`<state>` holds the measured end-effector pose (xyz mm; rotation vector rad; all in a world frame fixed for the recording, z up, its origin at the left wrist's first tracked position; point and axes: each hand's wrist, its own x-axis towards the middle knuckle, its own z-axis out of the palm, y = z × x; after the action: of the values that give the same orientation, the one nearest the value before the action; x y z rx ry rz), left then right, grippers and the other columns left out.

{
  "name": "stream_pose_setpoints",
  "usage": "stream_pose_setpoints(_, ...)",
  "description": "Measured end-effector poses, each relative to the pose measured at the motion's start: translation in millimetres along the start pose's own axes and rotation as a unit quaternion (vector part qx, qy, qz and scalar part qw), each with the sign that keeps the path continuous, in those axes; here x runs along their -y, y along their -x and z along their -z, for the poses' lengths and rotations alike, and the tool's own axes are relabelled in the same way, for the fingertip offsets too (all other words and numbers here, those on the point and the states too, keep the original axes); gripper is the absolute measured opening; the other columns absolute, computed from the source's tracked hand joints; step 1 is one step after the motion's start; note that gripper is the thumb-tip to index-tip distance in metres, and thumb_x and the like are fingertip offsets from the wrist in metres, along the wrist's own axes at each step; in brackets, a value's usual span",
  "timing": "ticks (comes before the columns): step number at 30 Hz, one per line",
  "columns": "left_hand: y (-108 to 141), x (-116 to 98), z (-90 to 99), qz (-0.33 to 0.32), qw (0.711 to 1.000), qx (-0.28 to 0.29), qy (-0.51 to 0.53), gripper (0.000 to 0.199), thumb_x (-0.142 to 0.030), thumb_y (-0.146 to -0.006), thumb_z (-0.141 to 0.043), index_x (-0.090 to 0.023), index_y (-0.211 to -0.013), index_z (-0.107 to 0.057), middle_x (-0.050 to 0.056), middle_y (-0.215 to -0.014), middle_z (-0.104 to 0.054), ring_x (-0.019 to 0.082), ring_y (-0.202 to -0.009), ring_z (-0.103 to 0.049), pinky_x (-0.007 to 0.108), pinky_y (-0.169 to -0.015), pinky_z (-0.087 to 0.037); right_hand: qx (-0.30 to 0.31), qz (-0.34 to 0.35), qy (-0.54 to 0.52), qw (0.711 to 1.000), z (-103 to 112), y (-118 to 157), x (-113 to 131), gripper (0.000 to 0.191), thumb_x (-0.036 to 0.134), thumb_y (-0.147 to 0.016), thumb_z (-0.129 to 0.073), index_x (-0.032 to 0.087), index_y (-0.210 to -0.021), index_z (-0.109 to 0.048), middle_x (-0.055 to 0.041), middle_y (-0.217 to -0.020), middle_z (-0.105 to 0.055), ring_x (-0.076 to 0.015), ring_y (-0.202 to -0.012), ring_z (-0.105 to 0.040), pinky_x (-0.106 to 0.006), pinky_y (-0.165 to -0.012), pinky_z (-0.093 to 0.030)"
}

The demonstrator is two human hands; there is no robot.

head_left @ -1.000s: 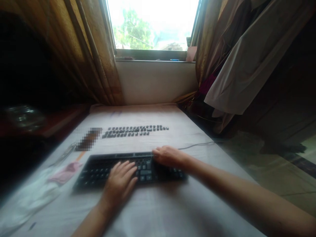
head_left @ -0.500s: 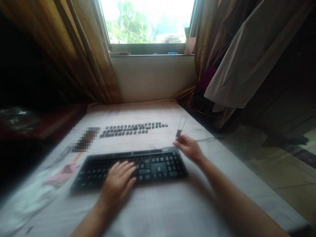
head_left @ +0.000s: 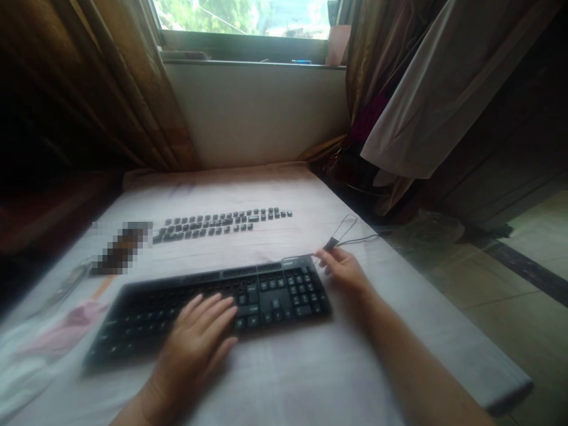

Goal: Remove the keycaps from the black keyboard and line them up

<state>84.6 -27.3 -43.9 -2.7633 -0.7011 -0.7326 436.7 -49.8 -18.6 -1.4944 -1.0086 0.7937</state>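
A black keyboard (head_left: 275, 296) lies slightly slanted on the cloth-covered table; keycaps remain on its right side, while part of its upper left looks stripped. My left hand (head_left: 197, 334) rests flat on its middle, fingers stretched out and holding nothing. Beyond the keyboard's upper right corner, my right hand (head_left: 346, 269) pinches the dark handle of a keycap puller (head_left: 332, 241), whose thin wire loop points up and away. Loose black keycaps (head_left: 217, 223) stand in rows on the cloth behind the keyboard.
At left lie a pixelated dark item (head_left: 122, 248), a pink cloth (head_left: 66, 328) and a whitish, crumpled material (head_left: 22, 373). The keyboard cable (head_left: 361, 239) runs off the table's right edge. Curtains (head_left: 128, 100) and a window sill (head_left: 248, 63) are at the back.
The view has tilted down and shifted right. The keycap puller's wire loop has swung from nearly upright to leaning right. My left hand stays on the keyboard.
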Motion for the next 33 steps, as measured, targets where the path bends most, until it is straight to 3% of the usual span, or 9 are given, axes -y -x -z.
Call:
stream_pose_setpoints(3,-9.0,-0.2,-1.5,-0.016,1.000,0.017,0.007,0.043,-0.034,-0.090,-0.054,-0.023,-0.132,-0.055,0.007,-0.130,-0.065,0.026,-0.122,-0.058,0.047,-0.114,-0.030,-0.008,-0.007,-0.001,1.000,1.6,2.9,1.3,0.044,0.059,-0.067,-0.075,0.017,-0.078,-0.070,-0.0033,-0.071,-0.068,-0.0166,-0.068,-0.062,-0.028,-0.060,-0.049)
stream_pose_setpoints(6,-25.9,-1.1,-3.0,-0.030,0.998,0.056,-0.007,0.060,-0.047,-0.088,-0.057,-0.019,-0.140,-0.048,0.010,-0.140,-0.058,0.029,-0.128,-0.052,0.048,-0.114,-0.029,-0.007,-0.031,-0.023,0.999,-0.8,6.1,1.5,0.040,0.055,-0.070,-0.076,0.016,-0.079,-0.069,0.0006,-0.062,-0.062,-0.0127,-0.055,-0.055,-0.026,-0.052,-0.045)
stream_pose_setpoints(9,-39.8,-2.5,-8.1,-0.003,0.995,0.095,-0.030,0.080,-0.062,-0.084,-0.056,-0.014,-0.146,-0.040,0.016,-0.148,-0.047,0.035,-0.134,-0.045,0.052,-0.111,-0.030,0.008,-0.061,-0.062,0.996,-4.2,7.1,-1.3,0.041,0.053,-0.070,-0.076,0.015,-0.083,-0.069,0.0028,-0.058,-0.058,-0.0115,-0.051,-0.052,-0.025,-0.050,-0.044)
stream_pose_setpoints(15,-40.6,-3.1,-21.5,0.017,0.992,0.117,-0.036,0.092,-0.072,-0.079,-0.052,-0.014,-0.149,-0.035,0.018,-0.152,-0.041,0.038,-0.135,-0.042,0.056,-0.110,-0.028,0.043,-0.109,-0.076,0.990,-5.6,6.5,-5.3,0.040,0.052,-0.070,-0.078,0.014,-0.081,-0.070,-0.0010,-0.067,-0.064,-0.0137,-0.060,-0.059,-0.027,-0.055,-0.047)
stream_pose_setpoints(22,-39.3,-3.1,-22.1,0.028,0.993,0.114,-0.021,0.091,-0.072,-0.081,-0.050,-0.017,-0.151,-0.033,0.017,-0.152,-0.041,0.038,-0.135,-0.042,0.057,-0.111,-0.026,0.035,-0.054,-0.027,0.998,-3.9,6.6,-12.1,0.031,0.046,-0.075,-0.076,0.016,-0.083,-0.071,-0.0044,-0.077,-0.069,-0.0185,-0.071,-0.064,-0.032,-0.065,-0.052)
stream_pose_setpoints(33,-39.5,-3.8,-22.7,0.022,0.993,0.109,-0.033,0.092,-0.071,-0.080,-0.051,-0.015,-0.151,-0.032,0.017,-0.152,-0.042,0.038,-0.135,-0.043,0.056,-0.111,-0.026,0.116,0.091,0.079,0.986,4.7,0.3,-18.0,0.022,0.041,-0.086,-0.066,0.020,-0.082,-0.072,-0.0066,-0.080,-0.072,-0.0212,-0.075,-0.068,-0.036,-0.068,-0.056)
